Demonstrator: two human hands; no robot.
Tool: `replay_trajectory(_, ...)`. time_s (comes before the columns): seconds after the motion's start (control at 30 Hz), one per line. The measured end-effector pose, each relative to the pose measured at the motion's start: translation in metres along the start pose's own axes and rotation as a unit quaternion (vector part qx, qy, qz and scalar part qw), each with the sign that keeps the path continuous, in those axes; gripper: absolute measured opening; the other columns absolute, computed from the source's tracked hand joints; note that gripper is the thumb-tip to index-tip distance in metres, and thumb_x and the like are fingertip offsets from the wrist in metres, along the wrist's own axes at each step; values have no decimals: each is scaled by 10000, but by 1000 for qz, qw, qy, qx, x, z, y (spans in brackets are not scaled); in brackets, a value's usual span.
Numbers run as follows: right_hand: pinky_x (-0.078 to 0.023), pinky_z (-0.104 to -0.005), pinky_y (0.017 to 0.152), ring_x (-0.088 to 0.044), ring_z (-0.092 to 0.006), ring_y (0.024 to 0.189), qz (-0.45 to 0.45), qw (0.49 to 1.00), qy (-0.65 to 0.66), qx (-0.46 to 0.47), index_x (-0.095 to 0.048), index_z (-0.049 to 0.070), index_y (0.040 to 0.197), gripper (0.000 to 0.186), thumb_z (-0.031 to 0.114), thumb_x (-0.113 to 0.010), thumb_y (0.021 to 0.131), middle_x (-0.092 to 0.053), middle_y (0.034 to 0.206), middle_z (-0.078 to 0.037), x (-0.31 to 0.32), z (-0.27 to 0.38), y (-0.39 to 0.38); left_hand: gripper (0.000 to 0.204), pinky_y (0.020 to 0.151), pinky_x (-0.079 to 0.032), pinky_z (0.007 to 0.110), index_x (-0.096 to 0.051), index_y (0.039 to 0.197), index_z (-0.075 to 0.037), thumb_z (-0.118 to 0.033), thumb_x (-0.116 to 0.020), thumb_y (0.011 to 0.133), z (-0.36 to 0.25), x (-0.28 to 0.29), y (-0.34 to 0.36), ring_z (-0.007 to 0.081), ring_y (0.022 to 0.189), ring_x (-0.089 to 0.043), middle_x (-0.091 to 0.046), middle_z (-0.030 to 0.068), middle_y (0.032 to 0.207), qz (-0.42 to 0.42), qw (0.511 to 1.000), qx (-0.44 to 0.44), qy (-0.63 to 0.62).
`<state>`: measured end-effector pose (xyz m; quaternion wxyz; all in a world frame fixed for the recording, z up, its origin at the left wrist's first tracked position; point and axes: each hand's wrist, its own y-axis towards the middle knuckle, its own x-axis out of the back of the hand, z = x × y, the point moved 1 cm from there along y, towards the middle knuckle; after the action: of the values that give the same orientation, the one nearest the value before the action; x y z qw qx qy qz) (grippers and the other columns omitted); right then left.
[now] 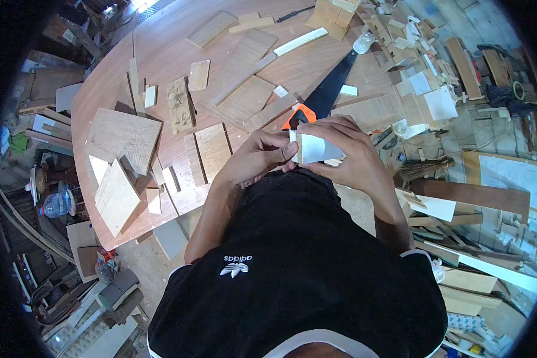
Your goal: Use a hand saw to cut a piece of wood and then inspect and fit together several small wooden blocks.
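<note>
Close to my body, over the table's near edge, I hold a small white-faced wood block [312,149] between both hands. My left hand [259,154] pinches its left end, thumb on the pale wooden edge. My right hand [351,143] grips the other end, fingers across the top and thumb below. Just beyond the block lies a handsaw [330,88] with a black blade and an orange handle, the blade pointing away to the far right. Part of the handle is hidden behind my right hand.
Wood offcuts and boards [124,140] are scattered over the large brown table [161,53]. A heap of scraps [409,71] covers the far right. A clear plastic bottle [364,42] is by the saw's tip. More planks [468,197] lie to the right, and clutter fills the floor at left.
</note>
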<state>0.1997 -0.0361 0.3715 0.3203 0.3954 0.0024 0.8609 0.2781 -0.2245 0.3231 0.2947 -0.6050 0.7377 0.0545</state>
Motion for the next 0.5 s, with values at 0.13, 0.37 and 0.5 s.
replay_trajectory(0.13, -444, -395, 915, -588, -276, 1014, -1, 1000, 1, 5, -632, 96, 1128, 560, 109, -820, 601, -643, 1060, -90, -1, 0, 0, 250, 607, -444, 226, -686, 902, 37, -208, -639, 891, 1, 1, -1, 91, 689, -550, -615, 48, 784, 7, 1000, 2, -5)
replay_trajectory(0.37, -457, -384, 894, -581, -282, 1011, 9, 1000, -5, -21, -628, 107, 1140, 545, 141, -813, 629, -634, 1058, -100, -6, 3, -1, 262, 634, -471, 252, -688, 865, 49, -210, -653, 876, 3, 6, -1, 128, 688, -583, -644, 81, 757, 0, 1000, 19, 11)
replay_trajectory(0.5, -470, -381, 871, -582, -282, 1005, 17, 1000, -5, -20, -622, 111, 1145, 543, 144, -809, 636, -632, 1050, -109, -6, 4, 1, 271, 618, -440, 241, -682, 916, 49, -218, -652, 882, 4, 7, -2, 106, 682, -542, -611, 57, 763, 6, 999, 48, -20)
